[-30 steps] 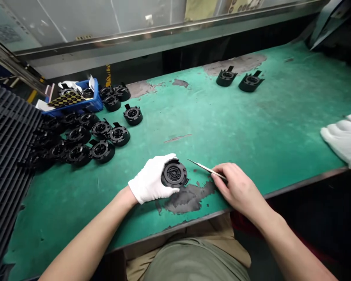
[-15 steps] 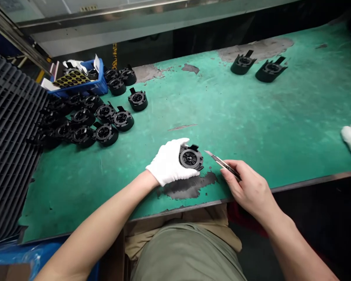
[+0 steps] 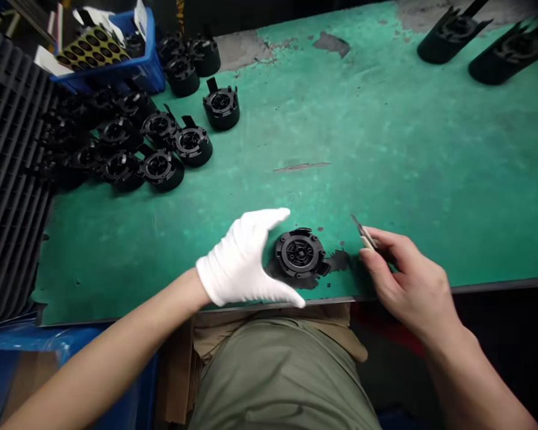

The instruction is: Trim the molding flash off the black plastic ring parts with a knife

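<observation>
A round black plastic part point(image 3: 300, 253) rests on the green tabletop near its front edge, ringed face up, its tab pointing to the lower right. Around its left side curves my left hand point(image 3: 246, 260), in a white glove, thumb and fingers spread wide and apart from the part. My right hand point(image 3: 410, 278) is bare and grips a utility knife point(image 3: 364, 232) to the right of the part. The knife's blade points up and to the left, away from the part. Most of the knife's handle is hidden in my fingers.
Several similar black parts point(image 3: 161, 169) crowd the table's left side, beside a blue bin point(image 3: 150, 60) holding a sheet of round stickers point(image 3: 92, 51). Two taller black parts point(image 3: 448, 36) stand at the far right. A stack of dark ribbed trays point(image 3: 13, 179) borders the left edge.
My left hand has let go of the black part, which has turned so its tab points lower right. The knife has moved away to the right. The view has tilted down.
</observation>
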